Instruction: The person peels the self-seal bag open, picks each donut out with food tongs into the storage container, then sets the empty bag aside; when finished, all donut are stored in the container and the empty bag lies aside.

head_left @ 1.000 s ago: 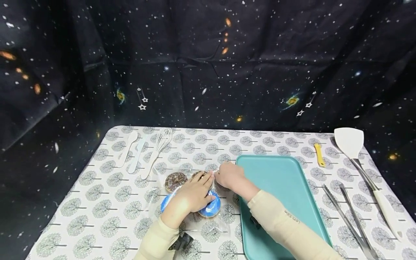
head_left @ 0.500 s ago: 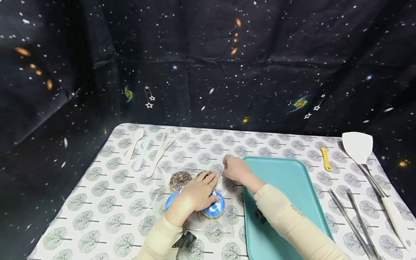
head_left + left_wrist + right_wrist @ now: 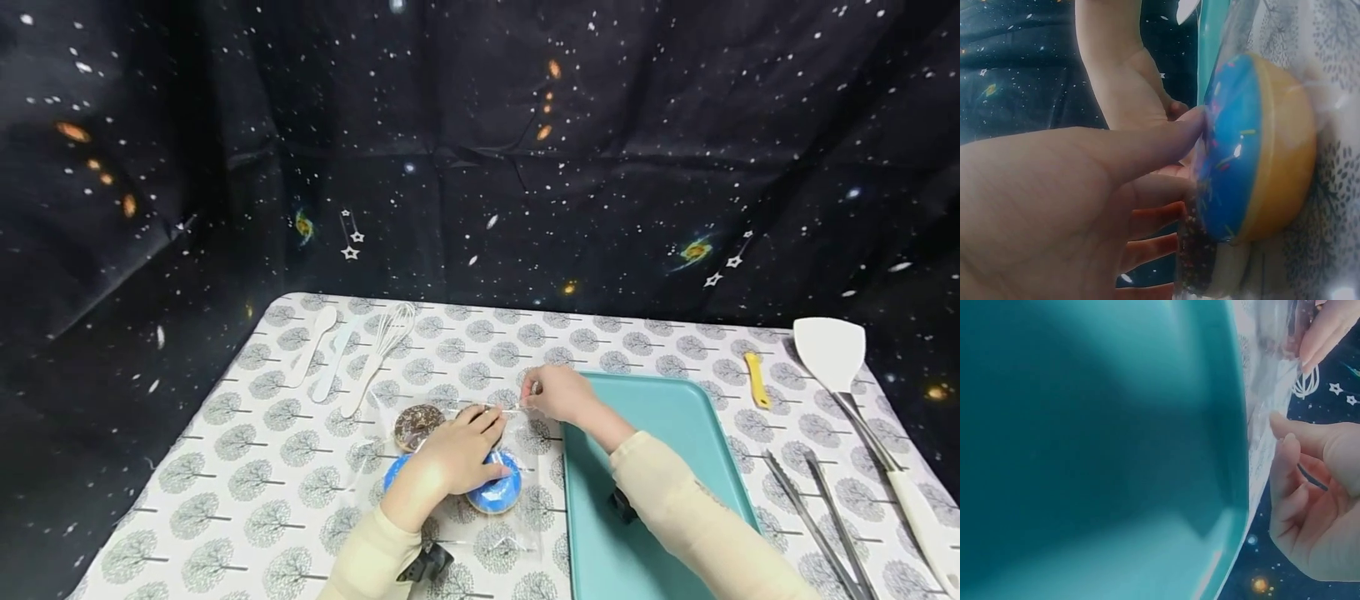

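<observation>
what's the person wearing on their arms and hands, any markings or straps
Both hands, the left hand and the right hand, are bare: no gloves or rings show. Both arms wear long cream sleeves reaching the wrists; the right one carries small dark lettering, too small to read. A black camera mount is strapped under each wrist.

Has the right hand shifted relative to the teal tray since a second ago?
Yes. The right hand has drawn slightly right toward the teal tray corner, away from the left hand, pinching the clear bag edge.
</observation>
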Demonstrator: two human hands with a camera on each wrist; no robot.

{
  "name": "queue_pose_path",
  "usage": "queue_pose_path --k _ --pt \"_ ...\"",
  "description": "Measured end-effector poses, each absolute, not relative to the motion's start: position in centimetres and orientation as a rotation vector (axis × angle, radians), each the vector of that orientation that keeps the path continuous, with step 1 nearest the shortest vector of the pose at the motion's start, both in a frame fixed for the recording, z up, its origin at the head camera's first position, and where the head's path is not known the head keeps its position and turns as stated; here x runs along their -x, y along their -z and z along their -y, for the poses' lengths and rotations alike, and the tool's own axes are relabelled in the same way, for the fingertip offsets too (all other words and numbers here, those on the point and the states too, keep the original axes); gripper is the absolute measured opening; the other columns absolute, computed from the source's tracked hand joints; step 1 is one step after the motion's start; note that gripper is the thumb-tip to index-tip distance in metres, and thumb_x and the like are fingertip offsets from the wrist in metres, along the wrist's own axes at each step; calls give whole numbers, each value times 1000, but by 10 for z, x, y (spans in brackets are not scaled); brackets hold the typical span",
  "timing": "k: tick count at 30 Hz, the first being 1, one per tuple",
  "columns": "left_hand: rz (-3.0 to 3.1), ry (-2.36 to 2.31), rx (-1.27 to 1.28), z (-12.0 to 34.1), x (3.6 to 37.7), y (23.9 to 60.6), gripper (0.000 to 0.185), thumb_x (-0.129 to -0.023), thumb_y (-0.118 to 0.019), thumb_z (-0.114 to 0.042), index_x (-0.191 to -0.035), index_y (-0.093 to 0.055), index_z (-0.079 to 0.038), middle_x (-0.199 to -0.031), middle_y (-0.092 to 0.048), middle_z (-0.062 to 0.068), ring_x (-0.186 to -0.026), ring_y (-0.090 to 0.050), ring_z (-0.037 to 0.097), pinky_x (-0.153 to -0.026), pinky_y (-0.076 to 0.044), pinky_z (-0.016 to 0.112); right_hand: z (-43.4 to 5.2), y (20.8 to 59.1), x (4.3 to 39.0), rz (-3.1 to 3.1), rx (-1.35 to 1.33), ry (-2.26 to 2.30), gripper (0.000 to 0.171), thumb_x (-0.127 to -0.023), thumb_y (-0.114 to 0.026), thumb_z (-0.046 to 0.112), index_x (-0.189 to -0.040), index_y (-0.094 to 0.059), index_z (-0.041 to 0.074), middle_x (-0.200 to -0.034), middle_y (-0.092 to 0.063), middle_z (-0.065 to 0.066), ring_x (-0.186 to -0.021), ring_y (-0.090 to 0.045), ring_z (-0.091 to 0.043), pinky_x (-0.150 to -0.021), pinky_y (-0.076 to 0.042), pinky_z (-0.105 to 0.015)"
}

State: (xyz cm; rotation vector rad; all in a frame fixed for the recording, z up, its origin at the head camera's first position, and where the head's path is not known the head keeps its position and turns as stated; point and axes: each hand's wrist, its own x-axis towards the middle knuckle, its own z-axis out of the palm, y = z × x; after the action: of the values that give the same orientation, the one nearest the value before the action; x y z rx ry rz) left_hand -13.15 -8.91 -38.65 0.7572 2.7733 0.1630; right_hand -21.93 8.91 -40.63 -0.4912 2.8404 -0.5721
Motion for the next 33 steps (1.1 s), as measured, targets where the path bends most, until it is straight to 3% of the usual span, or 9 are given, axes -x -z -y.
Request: queue_pose_path --k 3,9,14,16,21,25,28,33 --pt "-2780 -160 -757 91 132 389 66 -91 -55 -46 -142 -38 -9 -150 -32 5 -138 -28 25 -108 -35 44 -91 407 222 -2888 612 523 7 -83 -70 21 -77 -66 20 -65 -61 7 -54 -50 -8 -45 -42 -23" --pt "-2787 -192 -750 86 137 391 69 -87 -58 -48 -142 -40 -10 -150 -33 4 -137 -29 25 -106 -36 46 -117 405 229 -2790 772 612 7 -85 -69 21 -79 -65 19 -72 -67 5 -54 -58 -9 -60 -48 -29" --pt "-2805 -273 -679 89 136 391 75 -79 -68 -47 -140 -43 -12 -148 -36 3 -136 -32 27 -101 -41 51 -134 406 230 -2693 792 646 7 -86 -66 19 -82 -62 17 -76 -66 2 -54 -59 -12 -57 -47 -28" --pt "-2809 -298 -662 90 136 391 76 -77 -70 -47 -139 -44 -12 -148 -36 2 -135 -32 27 -99 -43 52 -136 409 229 -2656 795 728 7 -87 -66 19 -89 -62 14 -76 -64 0 -55 -60 -14 -55 -48 -28" --pt "-2804 -332 -683 89 136 393 76 -76 -71 -46 -138 -45 -11 -148 -36 4 -135 -33 26 -99 -43 52 -131 415 224 -2684 698 927 31 -88 -65 29 -109 -57 8 -74 -57 0 -55 -53 -12 -51 -46 -27" --pt "-2804 -321 -680 89 136 393 76 -76 -70 -46 -139 -45 -11 -148 -35 4 -135 -32 26 -98 -43 53 -118 413 213 -2819 485 832 30 -87 -63 41 -86 -58 12 -64 -53 1 -53 -46 -12 -46 -41 -25" --pt "-2807 -318 -676 88 137 393 77 -75 -71 -46 -139 -45 -11 -148 -35 4 -135 -32 26 -98 -43 53 -104 409 204 -2869 353 614 40 -87 -59 49 -66 -56 15 -57 -52 2 -47 -45 -11 -41 -39 -23" --pt "-2818 -356 -658 89 134 394 77 -73 -72 -45 -138 -46 -12 -147 -37 4 -135 -33 27 -96 -43 57 -86 404 189 -2800 306 358 41 -89 -57 45 -62 -58 15 -55 -53 1 -46 -45 -12 -41 -39 -24"
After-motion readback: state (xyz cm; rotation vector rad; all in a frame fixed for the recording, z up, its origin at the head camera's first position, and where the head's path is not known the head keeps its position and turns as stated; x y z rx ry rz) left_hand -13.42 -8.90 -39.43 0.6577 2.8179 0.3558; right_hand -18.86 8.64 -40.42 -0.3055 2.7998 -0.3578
